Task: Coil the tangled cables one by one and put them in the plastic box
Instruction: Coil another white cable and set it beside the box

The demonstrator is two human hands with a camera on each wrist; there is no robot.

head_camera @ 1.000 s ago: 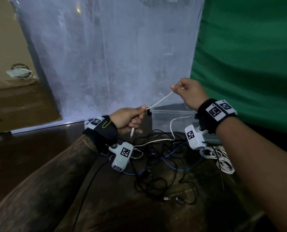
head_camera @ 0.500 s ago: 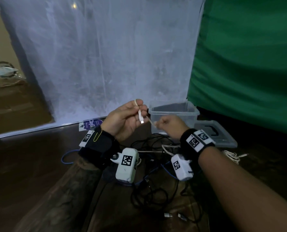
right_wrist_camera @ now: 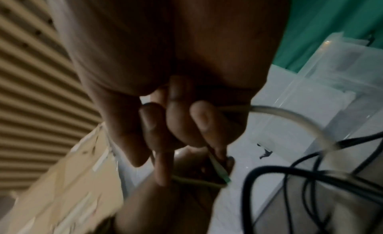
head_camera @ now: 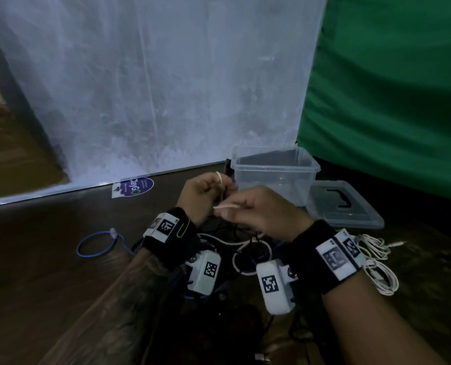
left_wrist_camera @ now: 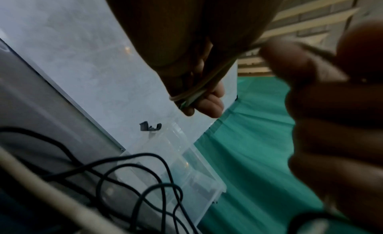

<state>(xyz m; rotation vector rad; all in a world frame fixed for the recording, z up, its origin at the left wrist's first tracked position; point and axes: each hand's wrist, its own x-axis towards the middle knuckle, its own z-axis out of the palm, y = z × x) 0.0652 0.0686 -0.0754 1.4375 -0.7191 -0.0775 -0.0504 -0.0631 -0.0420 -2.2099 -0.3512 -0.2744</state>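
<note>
Left hand [head_camera: 202, 196] fingers pinch a looped thin white cable [head_camera: 218, 177]. Right hand [head_camera: 261, 212] fingers pinch its next stretch, just before the clear plastic box [head_camera: 275, 168].

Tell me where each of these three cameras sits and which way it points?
Head: worn on the head, looking down at left hand and right hand working a white cable, both forearms showing.
Left wrist: under the left wrist, looking along the fingers toward the plastic box.
Right wrist: under the right wrist, looking along its fingers.
All three share the white cable; two share the plastic box.
</note>
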